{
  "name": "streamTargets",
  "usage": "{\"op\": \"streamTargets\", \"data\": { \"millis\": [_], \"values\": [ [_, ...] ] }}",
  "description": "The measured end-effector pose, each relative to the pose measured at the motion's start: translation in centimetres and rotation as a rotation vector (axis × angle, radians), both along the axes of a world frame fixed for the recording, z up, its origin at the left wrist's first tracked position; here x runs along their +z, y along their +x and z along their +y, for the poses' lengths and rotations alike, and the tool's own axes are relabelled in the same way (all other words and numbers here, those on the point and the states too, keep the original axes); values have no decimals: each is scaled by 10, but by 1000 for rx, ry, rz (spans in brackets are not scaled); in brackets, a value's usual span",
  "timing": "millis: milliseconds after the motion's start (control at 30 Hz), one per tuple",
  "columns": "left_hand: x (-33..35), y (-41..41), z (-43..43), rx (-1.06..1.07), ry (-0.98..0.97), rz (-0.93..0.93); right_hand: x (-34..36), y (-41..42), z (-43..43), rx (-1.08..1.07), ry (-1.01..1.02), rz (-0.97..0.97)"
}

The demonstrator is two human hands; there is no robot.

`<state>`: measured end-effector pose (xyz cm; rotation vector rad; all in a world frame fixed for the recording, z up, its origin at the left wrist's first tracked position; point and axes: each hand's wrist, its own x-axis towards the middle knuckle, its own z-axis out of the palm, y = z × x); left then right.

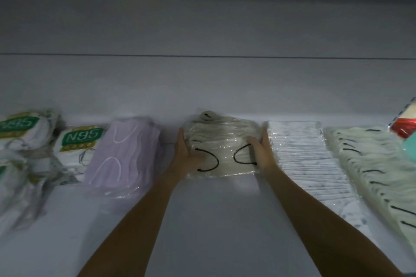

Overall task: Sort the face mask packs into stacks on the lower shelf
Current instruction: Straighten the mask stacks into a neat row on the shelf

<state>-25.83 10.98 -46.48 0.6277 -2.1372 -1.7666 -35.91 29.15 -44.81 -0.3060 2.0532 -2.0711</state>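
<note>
Shelf [213,220]: left hand [183,153], right hand [262,153] around pack [222,137]

A white shelf [202,87] carries a row of mask packs [126,153].
</note>
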Motion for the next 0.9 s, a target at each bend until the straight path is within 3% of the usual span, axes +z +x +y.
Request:
{"op": "streamTargets", "data": {
  "millis": [100,233,333,400,600,800,900],
  "values": [
    [0,-10,-2,139,222,99,5,-5,-3,45,56,-48],
    [-21,-32,-11,225,359,30,2,-2,-4,-6,81,-23],
    [-15,-36,-7,287,485,166,-6,-1,-4,8,-25,-150],
    [-41,-50,-17,238,479,258,-11,1,-2,6,-37,-145],
    [-33,-53,-9,211,246,282,-18,5,-1,-16,-39,21],
    [-34,-56,-6,174,463,361,-32,1,-7,-174,-55,186],
    [-49,-58,-12,174,456,403,-39,2,-9,-230,-84,269]
  ]
}}
